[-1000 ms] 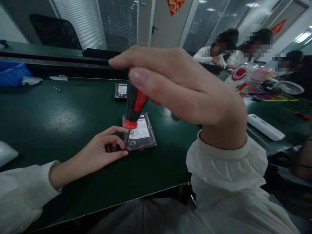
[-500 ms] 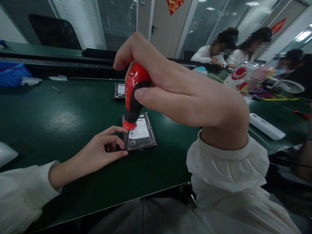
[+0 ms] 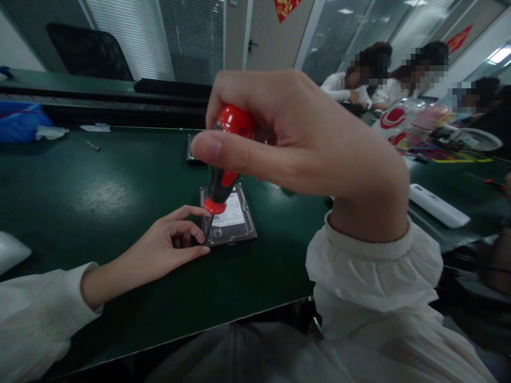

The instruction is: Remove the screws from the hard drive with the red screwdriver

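Note:
A hard disk drive lies flat on the dark green table, label up. My right hand is closed round the red and black handle of a screwdriver, held upright with its tip at the drive's near left corner. My left hand rests on the table against that corner, its thumb and fingers pinched close round the screwdriver's shaft. Both arms are in white sleeves.
A second hard drive lies farther back, partly hidden by my right hand. A white oblong device sits at the right. Blue material and a small metal part lie at the far left. Other people sit at the back right.
My right hand has shifted its grip on the screwdriver handle, turning round it. The left hand and the drive have stayed in place.

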`<state>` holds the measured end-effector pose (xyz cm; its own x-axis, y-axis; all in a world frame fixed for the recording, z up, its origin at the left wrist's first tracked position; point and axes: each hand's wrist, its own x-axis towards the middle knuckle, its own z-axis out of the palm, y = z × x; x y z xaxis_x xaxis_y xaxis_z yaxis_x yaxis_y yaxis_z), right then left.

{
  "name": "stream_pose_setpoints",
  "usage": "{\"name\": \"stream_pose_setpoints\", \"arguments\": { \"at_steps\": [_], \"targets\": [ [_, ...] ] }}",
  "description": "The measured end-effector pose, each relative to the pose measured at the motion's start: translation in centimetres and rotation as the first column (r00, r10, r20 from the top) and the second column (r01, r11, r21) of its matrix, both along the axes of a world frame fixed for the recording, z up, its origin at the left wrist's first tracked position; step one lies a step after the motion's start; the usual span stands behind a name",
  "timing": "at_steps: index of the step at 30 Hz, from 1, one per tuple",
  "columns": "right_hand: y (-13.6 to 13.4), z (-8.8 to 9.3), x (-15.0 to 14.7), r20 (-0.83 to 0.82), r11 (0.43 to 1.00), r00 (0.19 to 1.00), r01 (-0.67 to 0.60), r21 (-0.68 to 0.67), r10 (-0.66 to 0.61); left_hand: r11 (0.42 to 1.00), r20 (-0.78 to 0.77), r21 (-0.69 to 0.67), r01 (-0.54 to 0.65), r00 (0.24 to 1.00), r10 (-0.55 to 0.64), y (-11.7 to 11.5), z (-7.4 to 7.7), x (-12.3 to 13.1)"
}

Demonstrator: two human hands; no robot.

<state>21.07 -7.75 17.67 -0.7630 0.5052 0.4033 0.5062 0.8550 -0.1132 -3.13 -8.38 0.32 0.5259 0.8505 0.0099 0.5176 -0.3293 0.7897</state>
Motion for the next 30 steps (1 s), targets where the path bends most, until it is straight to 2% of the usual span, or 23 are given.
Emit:
{"name": "stream_pose_setpoints", "arguments": {
  "at_steps": [5,11,16,21,25,27,30],
  "targets": [
    [-0.22,0.27,0.07,0.003,0.996,0.998,-0.059,-0.061,0.059,1.0,0.001,0.014,0.0,1.0,0.0,0.02,-0.01,0.04],
    [-0.38,0.15,-0.29,0.042,0.999,0.998,0.037,0.034,-0.038,1.0,-0.004,0.022,0.002,1.0,-0.002,-0.08,0.05,-0.1],
    [-0.01,0.18,-0.04,-0.002,0.991,0.992,-0.125,-0.056,0.125,1.0,0.017,0.019,0.004,1.0,-0.004,-0.19,0.34,0.09],
    [-0.07,0.31,0.07,0.045,0.998,0.998,0.034,0.045,-0.036,0.999,0.031,0.031,0.01,0.999,-0.011,-0.11,0.21,0.06],
    [-0.04,0.11,0.19,0.054,0.997,0.996,-0.071,0.018,0.07,1.0,0.034,0.012,0.01,0.999,-0.011,-0.07,0.09,-0.04],
    [-0.05,0.02,0.1,0.076,0.999,0.996,-0.052,-0.003,0.052,1.0,0.033,0.01,0.007,0.999,-0.008,-0.07,0.16,0.03],
    [-0.06,0.09,-0.06,0.058,0.999,0.998,-0.01,0.045,0.007,1.0,0.056,0.019,0.014,0.998,-0.016,-0.08,0.28,0.19]
  ]
}}
